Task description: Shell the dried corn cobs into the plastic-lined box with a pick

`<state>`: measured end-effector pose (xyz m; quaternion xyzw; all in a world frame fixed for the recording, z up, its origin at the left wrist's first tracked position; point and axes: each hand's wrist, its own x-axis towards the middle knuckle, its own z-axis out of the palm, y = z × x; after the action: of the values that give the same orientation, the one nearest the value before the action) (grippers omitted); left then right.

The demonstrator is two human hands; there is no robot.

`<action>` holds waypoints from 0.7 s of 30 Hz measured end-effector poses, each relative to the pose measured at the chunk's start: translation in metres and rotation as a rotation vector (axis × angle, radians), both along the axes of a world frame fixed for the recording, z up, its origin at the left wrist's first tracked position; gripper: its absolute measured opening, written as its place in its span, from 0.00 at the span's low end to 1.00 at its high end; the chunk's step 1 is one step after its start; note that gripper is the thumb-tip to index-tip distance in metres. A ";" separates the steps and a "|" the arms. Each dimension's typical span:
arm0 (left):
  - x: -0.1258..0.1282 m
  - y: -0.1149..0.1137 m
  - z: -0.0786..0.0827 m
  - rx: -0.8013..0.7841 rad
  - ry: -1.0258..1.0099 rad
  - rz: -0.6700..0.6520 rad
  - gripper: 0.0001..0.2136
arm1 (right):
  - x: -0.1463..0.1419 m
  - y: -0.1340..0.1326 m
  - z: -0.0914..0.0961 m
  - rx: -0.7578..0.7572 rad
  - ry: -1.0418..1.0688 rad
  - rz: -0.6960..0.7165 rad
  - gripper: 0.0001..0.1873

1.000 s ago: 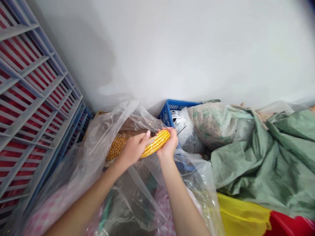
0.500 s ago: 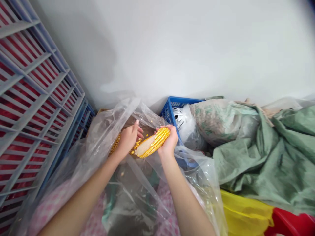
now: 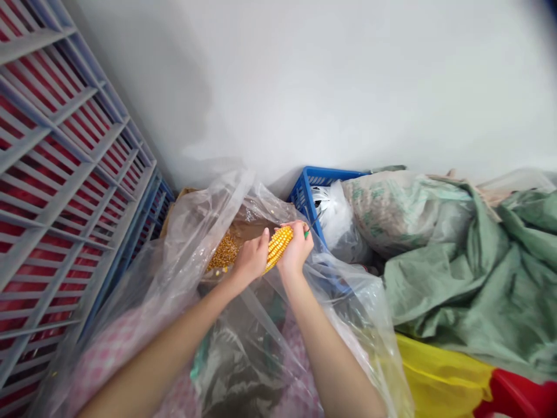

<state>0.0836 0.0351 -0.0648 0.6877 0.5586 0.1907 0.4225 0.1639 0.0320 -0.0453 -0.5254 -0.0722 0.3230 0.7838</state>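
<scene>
An ear of corn point(image 3: 279, 246) with yellow kernels is held slantwise between my two hands. My right hand point(image 3: 296, 251) is wrapped round its upper right end. My left hand point(image 3: 253, 255) grips the lower left part, thumb up along the kernels, and hides the bared patch of cob. Beside my right fingers shows a small green bit that I cannot make out. Under and left of the hands, loose corn kernels point(image 3: 224, 252) lie in a clear plastic bag point(image 3: 180, 244) spread open across my lap.
Stacked slatted crates point(image 3: 82, 168) rise close on the left. Along the white wall point(image 3: 348, 81), a blue basket point(image 3: 308, 191) holds a white plastic bag point(image 3: 337, 217) and a filled sack point(image 3: 404, 209). Green cloth point(image 3: 470, 278) and a yellow bag point(image 3: 439, 371) lie at the right.
My left hand, earlier off the ear with fingers spread, has moved right and closed on it. The ear is now steeper, its bared patch covered. The view has shifted slightly.
</scene>
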 end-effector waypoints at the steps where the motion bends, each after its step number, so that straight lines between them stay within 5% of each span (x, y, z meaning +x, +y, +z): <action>1: -0.001 0.002 -0.003 -0.019 0.002 0.006 0.31 | -0.001 0.000 -0.004 -0.012 0.006 0.005 0.03; 6: -0.012 0.014 -0.018 -0.110 -0.108 0.045 0.32 | -0.008 -0.003 -0.014 -0.016 -0.018 0.087 0.05; 11: -0.029 0.033 -0.018 -0.187 -0.166 0.152 0.34 | -0.003 0.001 -0.013 -0.056 -0.015 -0.022 0.04; 15: -0.024 0.016 -0.012 -0.112 -0.225 0.057 0.33 | 0.002 0.004 -0.013 -0.070 -0.048 -0.077 0.03; 18: -0.010 -0.005 -0.012 0.084 -0.049 -0.037 0.31 | -0.001 0.005 -0.015 -0.093 -0.069 -0.073 0.03; 21: -0.001 -0.012 -0.016 0.064 0.017 -0.080 0.35 | -0.002 0.004 -0.018 -0.118 -0.098 -0.077 0.03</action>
<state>0.0830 0.0234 -0.0804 0.7243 0.5277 0.1857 0.4031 0.1616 0.0356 -0.0635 -0.5881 -0.0709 0.2703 0.7590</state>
